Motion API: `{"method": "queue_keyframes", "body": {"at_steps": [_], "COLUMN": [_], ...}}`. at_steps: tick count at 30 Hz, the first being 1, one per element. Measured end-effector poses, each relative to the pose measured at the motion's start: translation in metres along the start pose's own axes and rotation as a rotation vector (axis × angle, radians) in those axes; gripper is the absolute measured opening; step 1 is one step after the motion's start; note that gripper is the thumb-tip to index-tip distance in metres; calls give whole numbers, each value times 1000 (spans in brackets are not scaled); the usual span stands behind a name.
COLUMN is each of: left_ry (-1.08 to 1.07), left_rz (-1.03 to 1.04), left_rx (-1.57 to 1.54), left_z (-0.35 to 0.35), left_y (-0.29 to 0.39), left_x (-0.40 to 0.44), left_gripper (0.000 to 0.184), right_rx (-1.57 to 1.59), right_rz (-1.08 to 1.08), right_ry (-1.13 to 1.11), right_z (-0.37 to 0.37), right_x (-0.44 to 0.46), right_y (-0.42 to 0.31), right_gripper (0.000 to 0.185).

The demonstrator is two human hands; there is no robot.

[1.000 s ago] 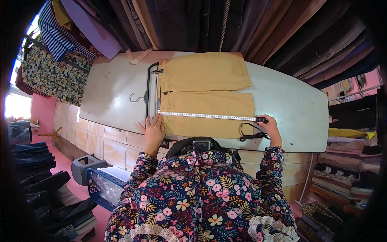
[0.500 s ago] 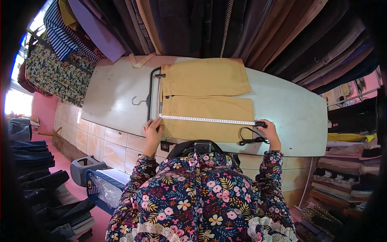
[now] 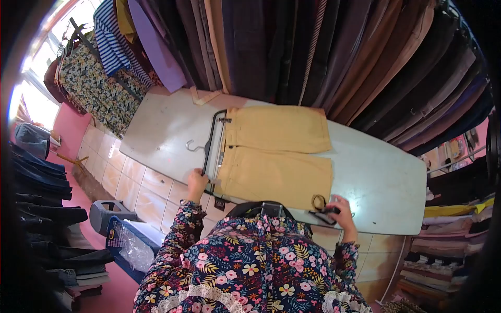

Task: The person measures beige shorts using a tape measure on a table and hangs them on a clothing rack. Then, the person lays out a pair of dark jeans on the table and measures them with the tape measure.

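Mustard-yellow shorts [image 3: 276, 175] lie flat on the white table, waistband to the left and legs to the right. A black clip hanger [image 3: 208, 148] is attached at the waistband, its metal hook pointing left. My left hand [image 3: 197, 183] is closed on the near end of the hanger, by the waistband's near corner. In my right hand [image 3: 343, 213] is a dark tape measure [image 3: 331, 209], held over the near corner of the leg hem. No extended tape shows. Its black strap partly overlaps the hem.
The white table [image 3: 383, 180] extends past both ends of the shorts. Dark and brown trousers [image 3: 271, 52] hang along its far side. Folded clothes [image 3: 443, 240] are stacked at right, jeans [image 3: 42, 208] at left. A grey stool [image 3: 112, 216] and blue basket [image 3: 128, 245] stand lower left.
The white tape that stretched along the shorts has gone from view. My left hand has shifted from the waistband to the hanger's end; my right hand still holds the tape measure. The view has tilted.
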State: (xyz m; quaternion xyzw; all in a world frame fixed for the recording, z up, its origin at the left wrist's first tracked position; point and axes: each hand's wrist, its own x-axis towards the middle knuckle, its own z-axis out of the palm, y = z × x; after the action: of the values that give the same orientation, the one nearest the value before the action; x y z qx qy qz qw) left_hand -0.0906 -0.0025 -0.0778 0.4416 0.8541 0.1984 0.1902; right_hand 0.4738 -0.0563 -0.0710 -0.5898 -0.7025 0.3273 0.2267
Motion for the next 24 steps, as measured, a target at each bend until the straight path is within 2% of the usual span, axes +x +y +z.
{"method": "queue_keyframes", "body": {"at_steps": [3,6,7,9,11,13,14,15,16,17,20,22,24], "left_ry": [38,73,86,-175,-196,-225,-268,-310,-406,-400,-455,-564,-620], "left_rz": [27,15,30,-107,-72,-43,-106,-171,-153,-147,-39,188,259], "left_rx": [20,-66,-88,-336,-429,-519,-658,-794,-921,-928,-1030,-935,-901], "left_z": [7,12,10,-1,-2,-5,-25,-40,-45,-54,-70,-75,-64], "left_y": [-15,-24,-17,-6,-12,-1,22,39,43,58,114,151,181], "left_x": [12,20,20,15,18,17,4,-6,-4,-10,-32,-46,-52], "left_gripper": [35,34,34,28,26,25,26,26,27,27,27,27,26], "right_rx": [-92,-205,-183,-222,-272,-246,-297,-297,-439,-581,-557,-172,247], "right_rz": [-35,-88,-8,71,119,304,404,501,631,759,668,85,94], "right_ry": [217,381,356,404,619,793,820,840,802,760,752,785,489], "right_z": [26,44,38,24,1,-27,-34,-45,-52,-65,-86,-82,-71], "right_x": [-18,-27,-27,-16,-4,0,3,6,7,11,38,69,89], "right_y": [-20,-18,-22,-7,24,46,80,90,90,72,31,17,-84], "right_gripper": [50,45,39,37,34,33,31,40,45,50,55,51,38]}}
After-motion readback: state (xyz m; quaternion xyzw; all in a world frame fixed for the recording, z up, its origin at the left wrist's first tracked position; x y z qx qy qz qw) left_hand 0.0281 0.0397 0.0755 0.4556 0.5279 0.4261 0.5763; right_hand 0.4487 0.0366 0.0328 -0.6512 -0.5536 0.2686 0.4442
